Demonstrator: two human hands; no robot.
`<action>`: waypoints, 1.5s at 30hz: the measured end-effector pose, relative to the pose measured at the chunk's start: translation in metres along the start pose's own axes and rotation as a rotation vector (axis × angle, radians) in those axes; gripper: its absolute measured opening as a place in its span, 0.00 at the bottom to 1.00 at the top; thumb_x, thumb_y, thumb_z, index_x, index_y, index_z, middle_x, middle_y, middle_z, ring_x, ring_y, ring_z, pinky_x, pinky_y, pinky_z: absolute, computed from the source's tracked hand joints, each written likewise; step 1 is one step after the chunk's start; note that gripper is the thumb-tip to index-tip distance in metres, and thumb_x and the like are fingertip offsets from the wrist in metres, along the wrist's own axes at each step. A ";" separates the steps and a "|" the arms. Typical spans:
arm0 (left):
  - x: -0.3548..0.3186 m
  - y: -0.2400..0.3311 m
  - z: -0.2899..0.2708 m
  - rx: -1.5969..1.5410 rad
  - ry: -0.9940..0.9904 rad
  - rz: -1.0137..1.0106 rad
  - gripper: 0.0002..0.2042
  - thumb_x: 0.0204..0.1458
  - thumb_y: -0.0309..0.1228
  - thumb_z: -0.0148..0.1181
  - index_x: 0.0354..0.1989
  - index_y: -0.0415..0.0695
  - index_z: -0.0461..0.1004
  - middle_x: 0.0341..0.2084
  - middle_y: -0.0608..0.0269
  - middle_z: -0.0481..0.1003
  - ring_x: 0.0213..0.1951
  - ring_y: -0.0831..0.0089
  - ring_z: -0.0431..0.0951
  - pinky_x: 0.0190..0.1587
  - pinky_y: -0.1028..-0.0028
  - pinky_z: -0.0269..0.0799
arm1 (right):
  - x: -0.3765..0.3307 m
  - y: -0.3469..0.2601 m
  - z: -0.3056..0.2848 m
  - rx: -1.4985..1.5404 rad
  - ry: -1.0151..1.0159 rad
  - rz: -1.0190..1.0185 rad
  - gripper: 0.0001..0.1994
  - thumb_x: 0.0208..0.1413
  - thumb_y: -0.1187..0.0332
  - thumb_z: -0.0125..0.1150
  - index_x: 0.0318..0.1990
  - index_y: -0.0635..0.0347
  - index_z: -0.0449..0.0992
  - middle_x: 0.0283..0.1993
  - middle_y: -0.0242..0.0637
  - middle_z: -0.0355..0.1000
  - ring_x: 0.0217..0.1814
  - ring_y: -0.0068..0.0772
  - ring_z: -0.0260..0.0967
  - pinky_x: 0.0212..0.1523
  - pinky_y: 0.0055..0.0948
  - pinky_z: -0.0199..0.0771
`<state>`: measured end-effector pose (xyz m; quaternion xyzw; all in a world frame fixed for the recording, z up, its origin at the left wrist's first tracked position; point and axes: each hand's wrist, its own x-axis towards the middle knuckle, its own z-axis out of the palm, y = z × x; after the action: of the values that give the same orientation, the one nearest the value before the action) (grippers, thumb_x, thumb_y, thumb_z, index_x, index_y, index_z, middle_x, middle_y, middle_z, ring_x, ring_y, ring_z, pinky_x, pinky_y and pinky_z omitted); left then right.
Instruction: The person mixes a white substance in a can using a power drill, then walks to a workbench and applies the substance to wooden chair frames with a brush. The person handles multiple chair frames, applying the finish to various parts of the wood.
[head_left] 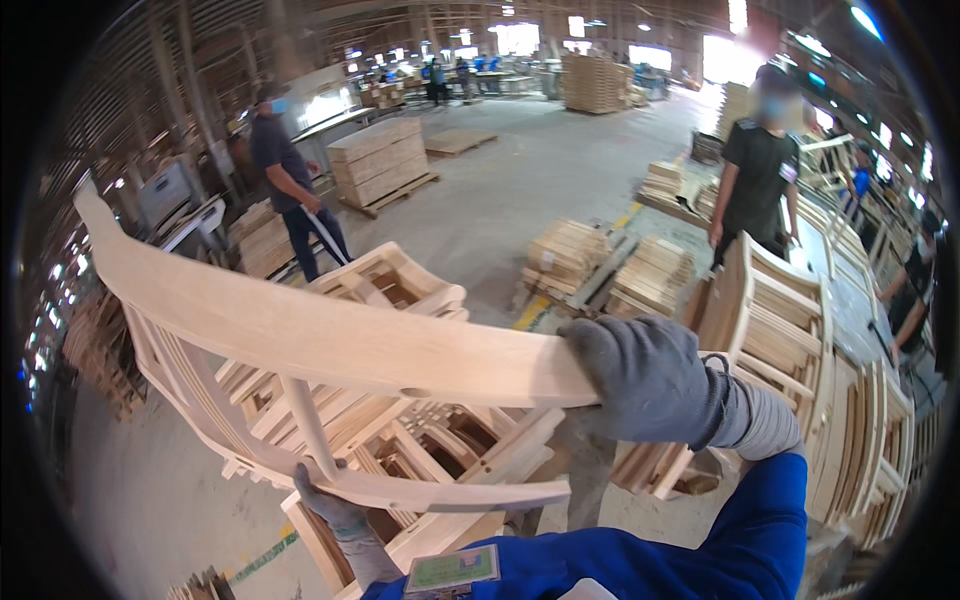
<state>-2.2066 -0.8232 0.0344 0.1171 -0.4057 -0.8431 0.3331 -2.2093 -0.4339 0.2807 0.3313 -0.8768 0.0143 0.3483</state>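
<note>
A pale wooden chair-back frame (pixel 330 335) is tilted across the view, with two long curved posts joined by a round rung and several slats. My right hand (pixel 645 380), in a grey glove, is closed round the right end of its upper post. Lower down, my left hand (pixel 335 510), also gloved, grips the lower post near the foot of the rung; some of its fingers are hidden behind the wood. Directly beneath the held frame lies a pile of similar wooden frames (pixel 430 455).
More frames stand stacked (pixel 775 340) at my right, beside a table. Bundles of wood pieces (pixel 565 250) rest on the floor ahead. One person (pixel 290 170) is at the left, another (pixel 755 180) at the right. A pallet of boards (pixel 378 160) sits farther back.
</note>
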 end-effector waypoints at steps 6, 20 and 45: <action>-0.028 0.014 0.087 0.072 -0.266 0.171 0.24 0.52 0.47 0.52 0.48 0.39 0.63 0.38 0.57 0.69 0.35 0.70 0.73 0.37 0.71 0.71 | -0.167 0.020 -0.044 0.225 0.075 0.375 0.30 0.37 0.52 0.69 0.44 0.61 0.67 0.34 0.42 0.70 0.31 0.41 0.71 0.29 0.34 0.69; -0.200 -0.054 0.370 0.196 -0.934 -0.062 0.20 0.52 0.36 0.50 0.46 0.31 0.67 0.35 0.52 0.72 0.35 0.69 0.74 0.37 0.72 0.73 | -0.378 0.031 -0.117 1.093 0.925 1.190 0.35 0.32 0.76 0.71 0.54 0.65 0.62 0.46 0.36 0.69 0.49 0.28 0.67 0.47 0.27 0.67; -0.324 -0.312 0.293 1.104 -1.303 -0.589 0.28 0.40 0.41 0.67 0.46 0.34 0.67 0.37 0.51 0.75 0.38 0.67 0.75 0.40 0.71 0.72 | -0.550 0.179 -0.021 0.134 0.130 1.851 0.25 0.39 0.61 0.67 0.44 0.67 0.70 0.32 0.41 0.73 0.32 0.35 0.70 0.33 0.31 0.70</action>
<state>-2.2457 -0.2927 -0.0382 -0.1412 -0.8145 -0.4788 -0.2958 -2.0063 0.0254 -0.0081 -0.4822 -0.7678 0.3557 0.2267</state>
